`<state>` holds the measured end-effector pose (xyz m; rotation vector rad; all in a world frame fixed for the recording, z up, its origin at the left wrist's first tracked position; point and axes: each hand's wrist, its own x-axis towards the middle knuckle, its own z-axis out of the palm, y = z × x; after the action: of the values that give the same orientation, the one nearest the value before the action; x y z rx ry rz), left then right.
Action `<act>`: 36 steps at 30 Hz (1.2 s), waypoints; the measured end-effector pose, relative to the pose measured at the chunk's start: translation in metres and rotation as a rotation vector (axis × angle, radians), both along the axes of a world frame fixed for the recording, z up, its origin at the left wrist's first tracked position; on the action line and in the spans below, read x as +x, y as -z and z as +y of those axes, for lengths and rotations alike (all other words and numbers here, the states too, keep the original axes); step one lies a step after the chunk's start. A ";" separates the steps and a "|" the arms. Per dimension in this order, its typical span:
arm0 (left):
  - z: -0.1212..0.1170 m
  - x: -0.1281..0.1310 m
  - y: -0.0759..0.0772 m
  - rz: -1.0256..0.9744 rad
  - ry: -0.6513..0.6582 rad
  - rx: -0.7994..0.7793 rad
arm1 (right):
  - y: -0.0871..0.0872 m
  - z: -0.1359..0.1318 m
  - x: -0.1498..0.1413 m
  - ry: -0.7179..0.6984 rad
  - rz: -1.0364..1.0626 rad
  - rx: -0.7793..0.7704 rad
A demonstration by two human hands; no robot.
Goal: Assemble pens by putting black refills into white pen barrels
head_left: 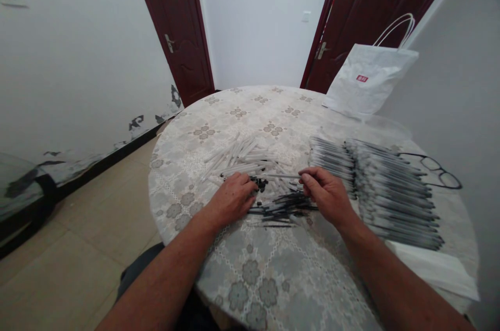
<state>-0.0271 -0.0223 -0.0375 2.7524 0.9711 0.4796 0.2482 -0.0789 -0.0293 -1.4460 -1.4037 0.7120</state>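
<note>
My right hand (324, 190) pinches the end of a thin, pale pen barrel (281, 175), which points left across the table. My left hand (233, 196) is at a small heap of black pen caps (261, 183), fingers bent and close together. Its fingertips are partly hidden, so whatever they pinch does not show. Behind the hands lies a loose pile of white pen barrels (238, 156). Between the hands, nearer me, thin black pen refills (285, 207) are scattered. To the right of my right hand, filled pens (398, 190) lie stacked in rows.
The round table (258, 263) has a patterned cloth. A white paper bag (371, 81) stands at its back right. Black-framed glasses (443, 177) lie beyond the stacked pens. A folded white paper (433, 268) is near my right forearm. A wall borders the right side.
</note>
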 end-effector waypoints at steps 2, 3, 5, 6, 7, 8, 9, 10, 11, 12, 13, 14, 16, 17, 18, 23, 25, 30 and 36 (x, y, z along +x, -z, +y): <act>0.001 0.001 0.003 0.001 -0.001 0.015 | -0.001 0.000 0.000 -0.005 -0.004 0.002; 0.001 0.001 0.005 0.007 -0.008 0.021 | -0.002 0.000 -0.001 -0.005 -0.004 0.003; 0.002 0.003 0.007 0.025 -0.033 0.034 | -0.002 -0.001 0.000 -0.003 -0.004 0.006; 0.003 0.004 0.008 0.038 -0.047 0.039 | -0.002 -0.001 0.000 -0.002 -0.004 0.006; 0.004 0.004 0.009 0.049 -0.062 0.045 | -0.001 -0.001 0.000 -0.002 -0.002 0.006; 0.004 0.005 0.010 0.062 -0.073 0.053 | -0.001 -0.001 0.000 -0.003 -0.001 0.005; 0.005 0.005 0.010 0.075 -0.082 0.064 | 0.000 -0.001 0.000 -0.003 0.001 0.006; 0.005 0.005 0.010 0.086 -0.087 0.078 | 0.001 -0.001 0.000 -0.006 0.002 0.005; 0.006 0.005 0.010 0.098 -0.083 0.091 | 0.002 0.000 0.000 -0.008 0.003 0.003; 0.006 0.005 0.010 0.108 -0.080 0.103 | 0.002 0.000 0.000 -0.011 0.005 0.001; 0.006 0.005 0.009 0.116 -0.075 0.113 | 0.003 0.000 0.000 -0.013 0.008 -0.001; 0.006 0.005 0.009 0.123 -0.071 0.120 | 0.004 0.000 -0.001 -0.015 0.012 -0.003; 0.006 0.006 0.008 0.130 -0.064 0.132 | 0.004 0.001 -0.001 -0.015 0.020 -0.006; 0.006 0.006 0.007 0.133 -0.057 0.138 | 0.004 0.001 -0.001 -0.014 0.021 -0.007; 0.005 0.006 0.006 0.139 -0.046 0.143 | 0.004 0.001 -0.001 -0.014 0.020 -0.008; 0.006 0.008 0.006 0.173 -0.039 0.168 | 0.000 0.000 -0.001 -0.010 0.009 -0.002; 0.007 0.008 0.008 0.134 -0.061 0.175 | -0.001 -0.001 -0.001 -0.011 0.014 0.006; 0.010 0.007 0.012 -0.125 -0.087 0.123 | 0.001 -0.002 0.001 -0.002 -0.010 0.038; 0.006 0.005 0.002 -0.445 -0.099 -0.015 | 0.000 -0.004 -0.002 0.003 -0.122 0.089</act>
<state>-0.0225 -0.0162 -0.0392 2.4291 0.9851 1.0390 0.2467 -0.0832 -0.0296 -1.4417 -1.5069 0.5603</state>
